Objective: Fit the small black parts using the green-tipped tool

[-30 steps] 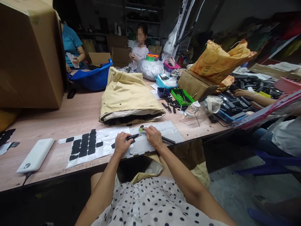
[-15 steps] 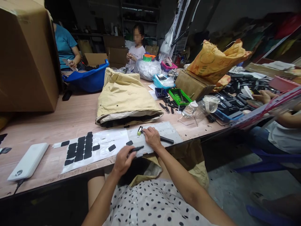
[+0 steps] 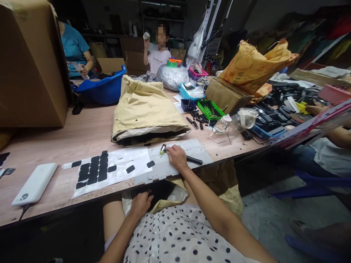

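My right hand [image 3: 177,157] is closed over the handle of a small hammer [image 3: 195,160] lying on a grey board [image 3: 164,168] at the table edge. Its metal and yellowish head [image 3: 162,149] sticks out past my fingers. My left hand [image 3: 141,204] is lower, at the dark mouth of a tan sack [image 3: 179,194] on my lap, with fingers curled. Whatever it may hold is lost against the black inside. Left of the board, black rounded pads [image 3: 94,168] stand in rows on a white sheet [image 3: 117,159], with several loose ones nearby.
A second tan sack [image 3: 148,109] lies behind the board. White power bank [image 3: 35,183], large carton [image 3: 30,69] and blue basin [image 3: 101,89] are leftward. Rightward are a green tray [image 3: 210,110], a clear jar [image 3: 222,125] and piled black parts [image 3: 268,113]. Other people sit around the table.
My left hand has dropped from the board's edge to the sack on my lap; the slim black piece it held is out of sight. My right hand stays on the hammer.
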Motion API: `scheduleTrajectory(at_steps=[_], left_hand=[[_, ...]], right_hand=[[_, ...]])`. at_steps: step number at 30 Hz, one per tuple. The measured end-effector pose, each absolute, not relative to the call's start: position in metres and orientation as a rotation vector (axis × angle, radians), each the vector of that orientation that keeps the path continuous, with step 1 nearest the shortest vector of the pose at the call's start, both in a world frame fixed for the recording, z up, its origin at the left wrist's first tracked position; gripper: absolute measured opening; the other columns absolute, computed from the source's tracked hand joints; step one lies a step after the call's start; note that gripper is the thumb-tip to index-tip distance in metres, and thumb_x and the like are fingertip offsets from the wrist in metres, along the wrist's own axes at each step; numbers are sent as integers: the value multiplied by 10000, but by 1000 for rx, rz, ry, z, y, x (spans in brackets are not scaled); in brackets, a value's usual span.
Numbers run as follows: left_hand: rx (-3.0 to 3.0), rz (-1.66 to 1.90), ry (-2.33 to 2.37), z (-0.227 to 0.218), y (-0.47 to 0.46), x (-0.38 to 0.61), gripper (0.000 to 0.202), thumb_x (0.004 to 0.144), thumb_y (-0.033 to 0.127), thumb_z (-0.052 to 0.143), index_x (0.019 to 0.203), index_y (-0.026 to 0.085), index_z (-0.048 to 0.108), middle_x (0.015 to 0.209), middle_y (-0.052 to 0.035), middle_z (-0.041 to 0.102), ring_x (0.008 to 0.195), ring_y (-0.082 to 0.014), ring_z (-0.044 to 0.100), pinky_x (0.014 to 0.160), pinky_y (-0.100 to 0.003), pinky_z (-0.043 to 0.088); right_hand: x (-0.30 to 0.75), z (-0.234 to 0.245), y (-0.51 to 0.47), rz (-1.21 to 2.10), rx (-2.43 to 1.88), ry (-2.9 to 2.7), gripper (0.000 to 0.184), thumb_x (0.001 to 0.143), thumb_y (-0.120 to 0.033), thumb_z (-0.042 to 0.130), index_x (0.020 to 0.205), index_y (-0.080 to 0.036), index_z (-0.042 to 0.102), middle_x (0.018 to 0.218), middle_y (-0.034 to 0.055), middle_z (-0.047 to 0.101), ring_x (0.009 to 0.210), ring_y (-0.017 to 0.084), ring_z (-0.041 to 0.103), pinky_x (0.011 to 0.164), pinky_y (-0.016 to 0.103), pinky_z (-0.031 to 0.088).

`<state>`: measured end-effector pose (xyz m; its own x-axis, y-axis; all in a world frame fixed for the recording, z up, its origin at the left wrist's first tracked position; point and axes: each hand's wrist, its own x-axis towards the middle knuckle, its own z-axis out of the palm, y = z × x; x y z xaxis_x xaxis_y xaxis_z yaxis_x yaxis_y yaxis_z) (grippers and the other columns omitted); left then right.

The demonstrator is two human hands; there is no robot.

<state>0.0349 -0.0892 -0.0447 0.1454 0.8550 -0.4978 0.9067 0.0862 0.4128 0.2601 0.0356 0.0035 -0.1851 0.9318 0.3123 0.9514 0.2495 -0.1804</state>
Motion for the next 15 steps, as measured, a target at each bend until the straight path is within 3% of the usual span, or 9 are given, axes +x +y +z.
scheduleTrajectory(at_steps=[4,7,11,13,15], left_hand=[[1805,-68,1616,-38,-90,40,341,926,203,551,1214,229,732,1224,-121,769,1183,-273,706,977,-360,528],[1878,26,1379,-18,-88,45,245,873,222,580,1025,235,772,983,-81,811,952,-262,755,822,-340,544],[1772,238,1097,23,-59,45,217,853,373,594,868,229,756,714,1,743,679,-187,673,658,-279,509],[1714,418,1213,42,-32,39,289,857,463,588,829,217,737,678,8,711,646,-177,637,637,-274,497],[1674,643,1525,55,1,29,284,833,465,616,900,213,729,707,6,698,658,-181,629,648,-282,490]], right_hand=[[259,2,35,-80,-1740,-2164,279,981,-220,544,1176,-272,736,967,81,631,917,238,497,769,310,374],[259,2,34,-78,-1731,-2168,283,984,-218,539,1182,-272,734,965,84,631,923,241,502,772,314,381],[260,1,33,-72,-1728,-2170,286,986,-219,530,1182,-271,731,975,89,626,934,245,501,784,322,387],[260,1,33,-69,-1725,-2169,285,986,-221,528,1178,-271,732,975,90,623,934,245,499,785,323,387],[260,1,33,-66,-1714,-2168,286,985,-219,525,1176,-269,733,965,88,620,925,243,495,780,319,387]])
